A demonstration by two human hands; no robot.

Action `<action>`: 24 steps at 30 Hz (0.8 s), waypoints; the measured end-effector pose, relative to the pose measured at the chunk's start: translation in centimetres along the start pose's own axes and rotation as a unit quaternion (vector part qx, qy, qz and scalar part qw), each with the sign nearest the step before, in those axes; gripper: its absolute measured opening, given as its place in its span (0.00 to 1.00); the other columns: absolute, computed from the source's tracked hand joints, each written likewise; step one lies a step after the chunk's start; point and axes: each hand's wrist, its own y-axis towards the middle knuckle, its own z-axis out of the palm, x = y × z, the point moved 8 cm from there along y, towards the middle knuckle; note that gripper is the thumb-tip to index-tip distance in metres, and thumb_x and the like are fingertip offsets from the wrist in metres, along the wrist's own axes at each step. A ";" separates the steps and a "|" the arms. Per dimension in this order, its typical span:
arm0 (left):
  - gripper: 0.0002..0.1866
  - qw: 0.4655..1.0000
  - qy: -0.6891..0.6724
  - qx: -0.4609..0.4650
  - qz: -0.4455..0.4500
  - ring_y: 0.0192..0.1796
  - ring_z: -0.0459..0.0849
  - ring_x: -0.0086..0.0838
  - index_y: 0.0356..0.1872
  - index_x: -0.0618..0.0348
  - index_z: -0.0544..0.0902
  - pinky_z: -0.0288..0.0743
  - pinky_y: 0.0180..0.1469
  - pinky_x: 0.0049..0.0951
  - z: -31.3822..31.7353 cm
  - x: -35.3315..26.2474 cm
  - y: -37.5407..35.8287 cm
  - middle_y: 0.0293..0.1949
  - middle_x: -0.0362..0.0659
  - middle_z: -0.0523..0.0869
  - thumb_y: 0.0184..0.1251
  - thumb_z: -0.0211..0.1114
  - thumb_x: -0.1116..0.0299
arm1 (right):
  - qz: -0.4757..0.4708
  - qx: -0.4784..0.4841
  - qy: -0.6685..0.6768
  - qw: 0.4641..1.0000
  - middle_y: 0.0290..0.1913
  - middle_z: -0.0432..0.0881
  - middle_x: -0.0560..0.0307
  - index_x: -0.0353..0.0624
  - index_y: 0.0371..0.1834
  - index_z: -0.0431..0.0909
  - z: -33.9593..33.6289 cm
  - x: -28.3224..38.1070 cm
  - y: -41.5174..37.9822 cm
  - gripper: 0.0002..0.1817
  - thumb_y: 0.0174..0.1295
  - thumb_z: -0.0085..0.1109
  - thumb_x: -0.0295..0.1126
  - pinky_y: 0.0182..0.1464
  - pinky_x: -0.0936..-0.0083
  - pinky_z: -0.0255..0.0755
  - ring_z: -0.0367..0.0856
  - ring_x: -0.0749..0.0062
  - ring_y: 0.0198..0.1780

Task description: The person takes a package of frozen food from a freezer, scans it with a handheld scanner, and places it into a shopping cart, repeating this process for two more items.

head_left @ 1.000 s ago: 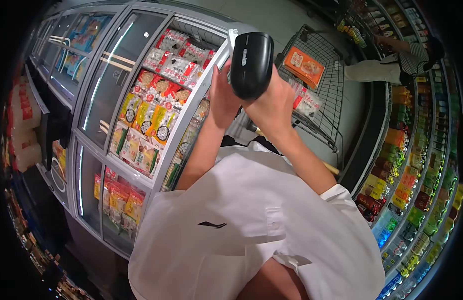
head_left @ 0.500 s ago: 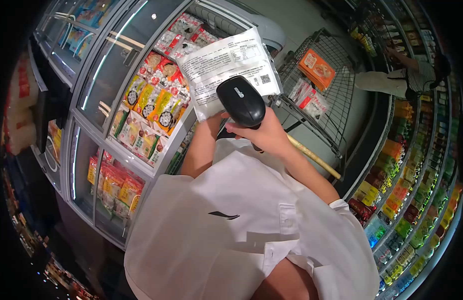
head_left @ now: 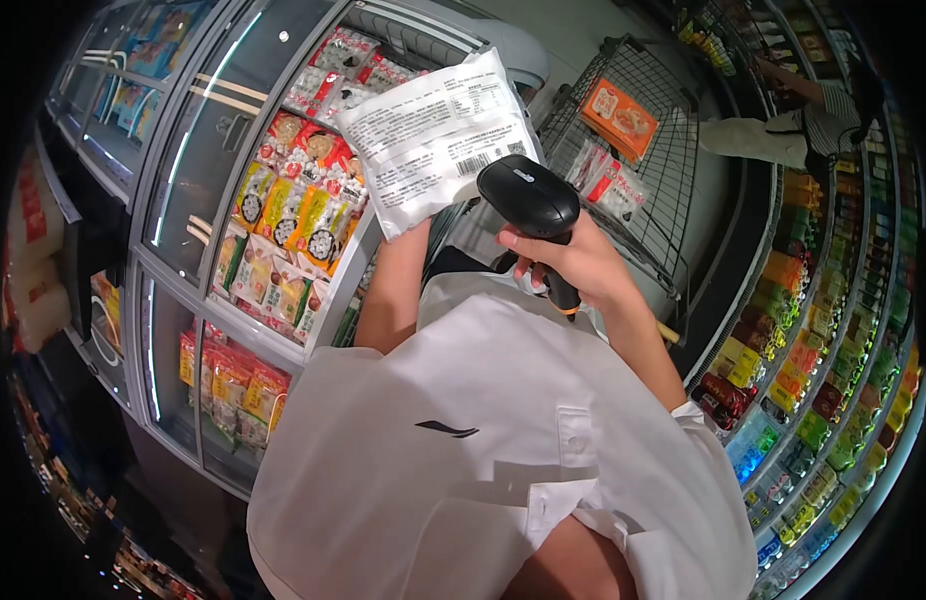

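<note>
My left hand (head_left: 415, 232) holds up a white plastic food bag (head_left: 423, 130), its fingers hidden behind the bag. The bag's printed back faces me, with a barcode, a square code and a small table of text. My right hand (head_left: 595, 262) is wrapped round the handle of a black handheld barcode scanner (head_left: 528, 195). The scanner head overlaps the bag's lower right corner in this view, just below the square code.
On the left stands a glass-topped freezer (head_left: 198, 200) full of bagged frozen food (head_left: 293, 190). Ahead on the right is a wire shopping cart (head_left: 673, 180) with an orange package (head_left: 620, 120) and a red-and-white bag (head_left: 613, 188). Farther right are a person (head_left: 783, 130) and stocked shelves (head_left: 813, 400).
My right hand has moved the scanner right and slightly down, uncovering the bag's barcode. The bag has shifted a little to the left.
</note>
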 end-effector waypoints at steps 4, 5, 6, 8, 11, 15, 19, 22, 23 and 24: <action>0.35 0.999 -0.044 0.021 0.000 0.48 0.86 0.26 0.56 0.54 0.79 0.82 0.50 0.29 0.1 0.7 0.0 0.48 0.40 0.85 0.75 0.41 0.34 | -0.177 -0.069 -0.193 0.963 0.32 0.85 0.58 0.35 0.47 0.79 0.0 1.1 1.1 0.18 0.56 0.74 0.30 0.30 0.74 0.76 0.83 0.75 0.28; 0.35 0.998 -0.054 0.024 0.002 0.48 0.86 0.26 0.56 0.54 0.79 0.82 0.49 0.29 0.4 1.8 0.5 0.48 0.40 0.85 0.75 0.41 0.34 | -0.244 -0.116 -0.225 0.936 0.31 0.85 0.55 0.35 0.45 0.79 0.0 2.1 0.9 0.21 0.53 0.76 0.33 0.32 0.69 0.77 0.84 0.67 0.29; 0.35 0.998 -0.062 0.027 0.006 0.48 0.86 0.26 0.56 0.54 0.79 0.82 0.49 0.29 0.5 2.5 0.4 0.48 0.40 0.85 0.75 0.41 0.34 | -0.311 -0.161 -0.253 0.902 0.30 0.86 0.51 0.35 0.43 0.78 0.3 3.2 0.5 0.23 0.49 0.78 0.37 0.34 0.64 0.77 0.86 0.60 0.30; 0.35 0.996 -0.078 0.034 0.012 0.48 0.86 0.26 0.56 0.54 0.79 0.83 0.49 0.29 1.4 3.9 -0.3 0.48 0.40 0.85 0.75 0.41 0.33 | -0.327 -0.190 -0.291 0.879 0.30 0.86 0.49 0.34 0.44 0.78 2.0 4.1 0.9 0.24 0.49 0.78 0.36 0.35 0.64 0.78 0.86 0.57 0.30; 0.35 0.993 -0.108 0.042 0.015 0.47 0.86 0.26 0.56 0.54 0.79 0.83 0.49 0.29 2.5 7.7 0.9 0.47 0.40 0.85 0.75 0.41 0.33 | -0.326 -0.218 -0.355 0.849 0.31 0.86 0.46 0.35 0.46 0.77 4.0 4.1 1.1 0.26 0.47 0.78 0.36 0.36 0.62 0.78 0.86 0.52 0.31; 0.35 0.986 -0.156 0.062 0.018 0.47 0.86 0.26 0.56 0.54 0.79 0.83 0.48 0.29 1.9 6.6 0.4 0.47 0.40 0.85 0.75 0.41 0.33 | -0.304 -0.216 -0.390 0.842 0.31 0.85 0.42 0.37 0.50 0.75 4.0 3.2 1.9 0.26 0.46 0.73 0.31 0.37 0.58 0.79 0.86 0.45 0.33; 0.33 0.989 0.007 -0.137 0.048 0.48 0.86 0.29 0.56 0.51 0.79 0.82 0.52 0.31 8.9 2.0 -2.3 0.48 0.39 0.85 0.75 0.40 0.35 | -0.312 -0.234 -0.353 0.851 0.27 0.85 0.45 0.33 0.43 0.79 2.4 3.2 2.6 0.20 0.45 0.71 0.25 0.36 0.63 0.79 0.87 0.55 0.30; 0.32 0.964 0.013 -0.266 0.005 0.56 0.83 0.28 0.61 0.51 0.75 0.77 0.59 0.36 9.8 0.7 -2.9 0.54 0.39 0.83 0.75 0.42 0.36 | -0.306 -0.235 -0.299 0.873 0.27 0.85 0.53 0.33 0.41 0.79 2.1 4.8 2.6 0.18 0.44 0.68 0.22 0.36 0.71 0.76 0.85 0.70 0.30; 0.31 0.964 0.039 -0.263 -0.002 0.62 0.78 0.31 0.62 0.48 0.73 0.70 0.65 0.37 9.9 0.3 -3.2 0.60 0.40 0.79 0.76 0.39 0.37 | -0.248 -0.234 -0.233 0.911 0.30 0.84 0.56 0.34 0.41 0.79 1.7 5.5 2.5 0.16 0.46 0.68 0.21 0.37 0.73 0.75 0.83 0.72 0.32; 0.32 0.970 0.032 -0.239 -0.010 0.63 0.76 0.32 0.68 0.47 0.68 0.70 0.65 0.37 10.1 0.1 -3.1 0.63 0.42 0.75 0.76 0.40 0.38 | -0.187 -0.232 -0.164 0.940 0.33 0.82 0.59 0.36 0.40 0.79 1.2 5.2 2.7 0.15 0.47 0.67 0.19 0.39 0.74 0.75 0.81 0.74 0.34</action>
